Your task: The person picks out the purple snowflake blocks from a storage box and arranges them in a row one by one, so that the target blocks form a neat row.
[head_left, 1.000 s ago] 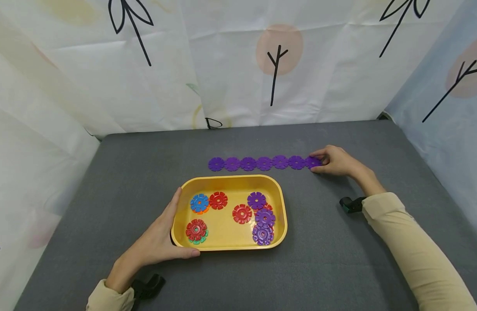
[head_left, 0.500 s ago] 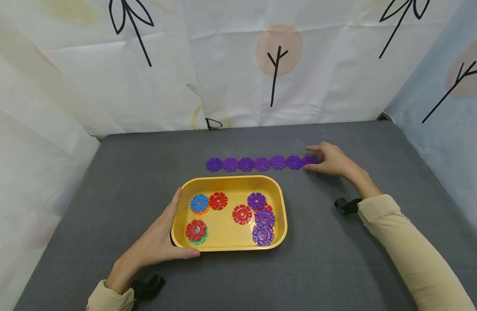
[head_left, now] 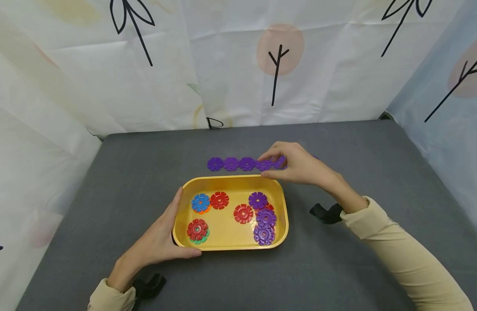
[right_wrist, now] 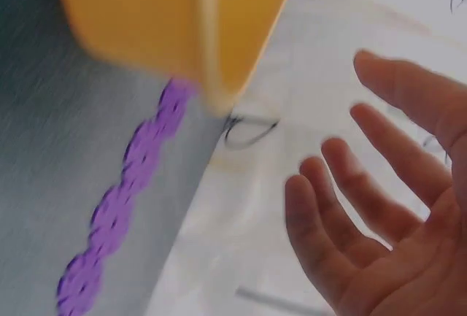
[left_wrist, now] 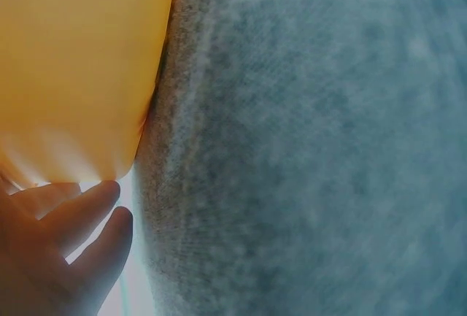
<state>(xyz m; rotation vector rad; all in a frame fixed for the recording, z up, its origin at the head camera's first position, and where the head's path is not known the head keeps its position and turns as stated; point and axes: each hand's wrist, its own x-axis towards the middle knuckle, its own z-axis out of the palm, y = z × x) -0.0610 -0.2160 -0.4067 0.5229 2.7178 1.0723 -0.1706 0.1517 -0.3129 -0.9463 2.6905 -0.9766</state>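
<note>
My left hand point(head_left: 158, 239) holds the left end of a yellow plastic tray point(head_left: 230, 249), thumb along its front rim. In the left wrist view, fingertips point(left_wrist: 106, 193) meet the tray's wall. Inside lie flower-shaped plastic discs: a blue disc point(head_left: 200, 202), red discs point(head_left: 243, 214) and purple discs point(head_left: 263, 235), some overlapping others. Behind the tray runs a straight chain of purple flower discs point(head_left: 231, 163). Over the chain's right part is my right hand point(head_left: 296, 164), which hides some discs. The right wrist view shows its fingers point(right_wrist: 299, 214) spread and loosely bent, holding nothing.
A grey cloth-covered table point(head_left: 238, 280) lies under everything. White printed fabric point(head_left: 222, 65) hangs along the back and left, with bluish fabric point(head_left: 448, 138) on the right. Black wrist devices point(head_left: 326, 214) are strapped to both wrists.
My right hand has left the chain's right end and moved left over it, toward the tray's back right corner. The left hand and tray have stayed still.
</note>
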